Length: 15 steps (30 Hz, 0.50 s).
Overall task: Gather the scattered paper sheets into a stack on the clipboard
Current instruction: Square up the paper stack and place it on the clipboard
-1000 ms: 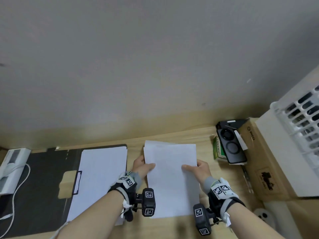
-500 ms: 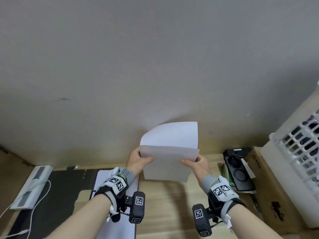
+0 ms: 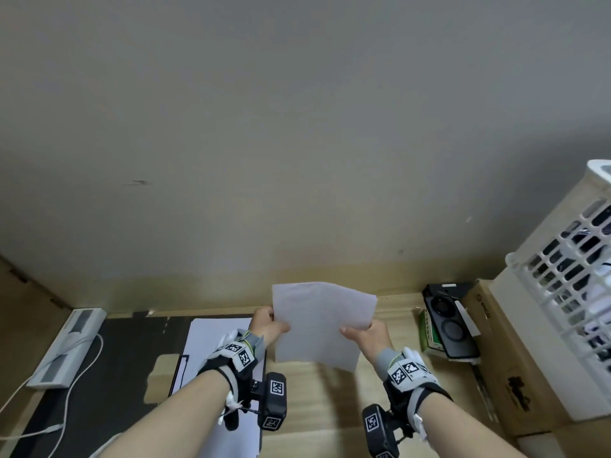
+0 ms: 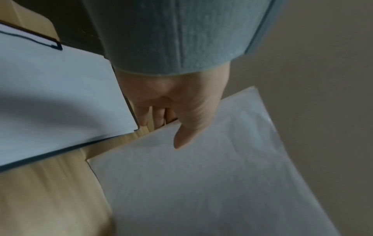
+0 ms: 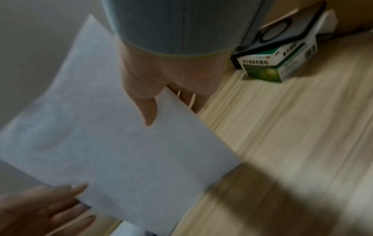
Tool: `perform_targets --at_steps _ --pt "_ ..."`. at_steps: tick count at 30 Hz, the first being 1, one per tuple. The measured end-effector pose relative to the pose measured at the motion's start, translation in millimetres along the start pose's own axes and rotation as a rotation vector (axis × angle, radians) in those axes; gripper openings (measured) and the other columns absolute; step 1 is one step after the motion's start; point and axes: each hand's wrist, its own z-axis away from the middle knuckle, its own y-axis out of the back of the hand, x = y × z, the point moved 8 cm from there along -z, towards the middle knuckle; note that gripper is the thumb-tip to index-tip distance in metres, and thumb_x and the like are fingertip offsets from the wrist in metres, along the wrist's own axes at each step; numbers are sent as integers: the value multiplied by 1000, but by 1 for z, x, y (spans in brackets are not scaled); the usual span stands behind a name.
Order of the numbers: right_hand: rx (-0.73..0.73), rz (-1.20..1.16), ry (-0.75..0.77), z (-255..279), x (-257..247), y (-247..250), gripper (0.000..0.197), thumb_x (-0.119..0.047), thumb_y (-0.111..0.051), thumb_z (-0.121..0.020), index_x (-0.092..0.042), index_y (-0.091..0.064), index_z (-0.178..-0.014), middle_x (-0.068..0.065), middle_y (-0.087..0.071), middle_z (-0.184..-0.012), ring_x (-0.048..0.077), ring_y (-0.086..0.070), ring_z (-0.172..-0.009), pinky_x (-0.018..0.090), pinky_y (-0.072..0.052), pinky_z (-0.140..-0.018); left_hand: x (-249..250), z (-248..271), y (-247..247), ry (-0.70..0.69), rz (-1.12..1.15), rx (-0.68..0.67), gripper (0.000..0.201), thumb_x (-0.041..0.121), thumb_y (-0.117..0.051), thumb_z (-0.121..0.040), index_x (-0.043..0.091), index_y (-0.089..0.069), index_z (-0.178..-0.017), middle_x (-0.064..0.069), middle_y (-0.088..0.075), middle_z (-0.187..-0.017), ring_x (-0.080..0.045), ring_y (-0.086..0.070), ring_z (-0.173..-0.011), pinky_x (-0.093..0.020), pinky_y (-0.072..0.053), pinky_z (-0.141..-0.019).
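Note:
I hold a bundle of white paper sheets (image 3: 320,325) upright above the wooden desk, in front of the wall. My left hand (image 3: 269,327) pinches its left edge, thumb (image 4: 182,135) on the near face and fingers behind. My right hand (image 3: 363,335) pinches the right edge the same way, thumb (image 5: 148,110) in front. The sheets (image 4: 201,183) hang clear of the desk. To the left lies the dark clipboard (image 3: 177,378) with a white sheet (image 3: 215,338) on it; its clip sits on the left side. The clipboard's sheet (image 4: 60,95) lies just left of my left hand.
A green medicine box (image 3: 429,335) under a black device (image 3: 449,322) stands at the right, beside a cardboard box (image 3: 509,375) and a white basket (image 3: 568,285). A white power strip (image 3: 66,348) with cable lies far left on a black mat (image 3: 109,375).
One second ago the sheets lay flat on the desk under both hands. They were lifted upright and curled; now they hang lower and straighter, still pinched at both edges.

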Motion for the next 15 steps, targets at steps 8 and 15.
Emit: perform_targets --at_steps 8,15 --pt "6 -11 -16 5 19 -27 5 -8 -71 -84 -3 -70 -85 9 -72 -76 23 -64 -64 30 -52 -56 -33 4 27 -29 160 -36 20 -6 -60 -84 8 -67 -97 -14 -71 -99 -27 -68 -84 -38 -56 -82" --pt "-103 32 -63 5 60 -79 7 0 -64 -85 5 -68 -88 13 -73 -79 22 -65 -67 33 -54 -63 -112 -18 95 272 -567 22 70 39 -55 -78 17 -40 -143 -12 -38 -148 -31 -36 -138 -39 -32 -112"
